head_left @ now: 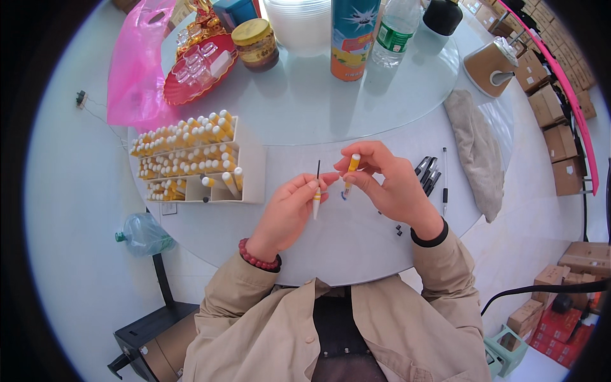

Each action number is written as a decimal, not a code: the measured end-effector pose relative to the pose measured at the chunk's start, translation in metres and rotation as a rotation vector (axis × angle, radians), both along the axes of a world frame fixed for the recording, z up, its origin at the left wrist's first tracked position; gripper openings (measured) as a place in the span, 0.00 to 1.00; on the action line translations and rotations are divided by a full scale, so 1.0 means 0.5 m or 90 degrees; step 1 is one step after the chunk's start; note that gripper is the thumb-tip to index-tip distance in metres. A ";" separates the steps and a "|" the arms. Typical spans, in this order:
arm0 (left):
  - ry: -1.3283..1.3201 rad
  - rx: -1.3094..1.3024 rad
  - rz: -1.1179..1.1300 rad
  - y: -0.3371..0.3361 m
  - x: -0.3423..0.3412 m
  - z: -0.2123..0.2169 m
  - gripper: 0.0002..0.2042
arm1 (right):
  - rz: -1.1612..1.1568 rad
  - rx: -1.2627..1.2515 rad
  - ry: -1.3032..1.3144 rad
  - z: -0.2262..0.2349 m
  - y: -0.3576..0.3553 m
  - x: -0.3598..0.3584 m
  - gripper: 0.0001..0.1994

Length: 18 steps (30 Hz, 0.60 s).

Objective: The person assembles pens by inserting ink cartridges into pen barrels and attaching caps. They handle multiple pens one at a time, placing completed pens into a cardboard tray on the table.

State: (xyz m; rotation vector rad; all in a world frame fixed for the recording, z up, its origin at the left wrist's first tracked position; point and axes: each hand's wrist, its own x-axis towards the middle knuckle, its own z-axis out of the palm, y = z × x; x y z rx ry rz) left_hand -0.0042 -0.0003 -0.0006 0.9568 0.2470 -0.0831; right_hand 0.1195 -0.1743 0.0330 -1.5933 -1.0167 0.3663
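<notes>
My left hand pinches a slim white-and-yellow pen-like barrel, its white tapered tip pointing down toward me. From its upper end stands a thin dark rod. Just to the right, my right hand grips a short yellow tube with a white end between thumb and fingers, held upright. A small blue mark shows under its lower end. On the left, a white compartmented box holds rows of similar yellow tubes with white ends. Both hands are close together over the white table.
Black pens and small black bits lie right of my right hand. A grey cloth lies farther right. Behind stand a jar, an orange-and-blue can, a water bottle and a red dish.
</notes>
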 end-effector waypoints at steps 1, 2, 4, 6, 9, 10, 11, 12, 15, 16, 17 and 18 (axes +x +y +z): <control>0.000 0.000 0.014 0.000 -0.002 0.001 0.09 | 0.012 -0.043 -0.014 0.000 -0.001 0.001 0.14; -0.001 0.003 0.014 0.001 -0.003 0.002 0.09 | 0.023 -0.084 -0.028 0.000 -0.002 0.003 0.14; 0.011 0.009 0.022 -0.001 -0.005 0.002 0.09 | 0.027 -0.109 -0.038 -0.001 -0.002 0.004 0.14; 0.006 0.007 0.022 -0.004 -0.005 0.003 0.09 | 0.016 -0.079 -0.028 -0.004 0.000 0.003 0.14; 0.001 0.008 0.008 -0.002 -0.004 0.006 0.08 | -0.021 -0.067 -0.058 -0.006 0.003 0.003 0.15; 0.005 0.010 0.003 -0.001 -0.004 0.007 0.08 | -0.038 -0.075 -0.067 -0.005 0.001 0.004 0.15; 0.005 0.019 0.009 -0.002 -0.005 0.007 0.09 | -0.056 -0.082 -0.077 -0.004 -0.002 0.005 0.16; 0.011 0.031 0.017 -0.002 -0.006 0.008 0.09 | -0.069 -0.079 -0.092 -0.004 -0.003 0.008 0.16; 0.015 0.066 0.027 0.002 -0.006 0.009 0.10 | -0.078 -0.093 -0.286 -0.012 -0.002 0.016 0.17; 0.015 0.077 0.027 0.003 -0.006 0.009 0.10 | -0.066 -0.125 -0.312 -0.017 -0.002 0.016 0.17; 0.014 0.061 0.022 0.004 -0.005 0.010 0.10 | -0.054 -0.157 -0.337 -0.023 0.000 0.016 0.17; 0.012 0.046 0.017 0.005 -0.006 0.011 0.09 | -0.042 -0.188 -0.361 -0.030 0.000 0.015 0.16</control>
